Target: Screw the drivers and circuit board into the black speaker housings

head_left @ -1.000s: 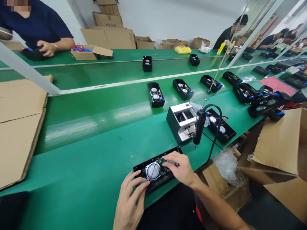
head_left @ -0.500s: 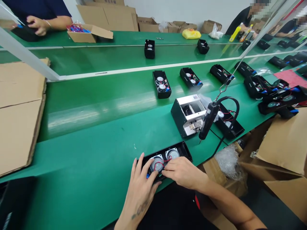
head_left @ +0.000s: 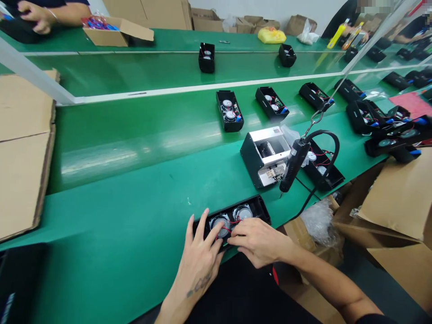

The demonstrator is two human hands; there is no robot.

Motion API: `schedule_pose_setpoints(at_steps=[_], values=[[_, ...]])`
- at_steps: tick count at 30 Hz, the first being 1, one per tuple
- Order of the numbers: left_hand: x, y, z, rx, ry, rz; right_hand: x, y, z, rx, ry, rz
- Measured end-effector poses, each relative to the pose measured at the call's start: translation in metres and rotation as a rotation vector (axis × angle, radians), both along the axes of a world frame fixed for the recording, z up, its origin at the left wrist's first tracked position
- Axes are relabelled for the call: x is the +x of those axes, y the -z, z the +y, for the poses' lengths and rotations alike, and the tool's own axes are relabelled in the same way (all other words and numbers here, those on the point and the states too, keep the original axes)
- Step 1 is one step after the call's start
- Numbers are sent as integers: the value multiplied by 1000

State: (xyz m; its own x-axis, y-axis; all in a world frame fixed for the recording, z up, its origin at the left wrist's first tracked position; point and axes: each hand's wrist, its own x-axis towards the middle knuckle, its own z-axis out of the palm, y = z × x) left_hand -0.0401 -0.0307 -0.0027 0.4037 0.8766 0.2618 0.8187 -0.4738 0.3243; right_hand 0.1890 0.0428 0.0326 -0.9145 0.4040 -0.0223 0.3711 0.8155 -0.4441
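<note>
My left hand [head_left: 200, 258] reaches up from below, back upward, fingers spread wide over the left end of the black case [head_left: 262, 210], index on the nearer speaker [head_left: 215, 221]. My right hand [head_left: 258, 240] comes in low from the right, forearm slanting, fingertips drawn close together by the red wires [head_left: 234, 222]; whether they pinch anything, I cannot tell. The case lies tilted slightly across the green bench [head_left: 135, 225], right in front of me, its far speaker [head_left: 243, 212] just beyond my right knuckles.

Dark marks on my left wrist don't read as letters. Past the case, the driver [head_left: 293, 166] hangs beside the machine [head_left: 249, 159], whose small top label is too tiny to read. Pale lettering on the dark box [head_left: 25, 274] at lower left is blurred. Farther off, other cases [head_left: 220, 114] bear small, unreadable light marks.
</note>
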Motion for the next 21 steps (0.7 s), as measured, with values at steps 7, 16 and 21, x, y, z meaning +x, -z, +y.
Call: schedule_pose_setpoints(at_steps=[7, 16, 21], values=[[-12, -9, 46, -257, 109, -23, -14, -18, 39, -175, 30, -4], [-31, -40, 112, -625, 147, -110, -42, -48, 85, -309, 147, -189], [-28, -45, 112, -702, 114, -142, -44, -45, 85, -311, 172, -182]])
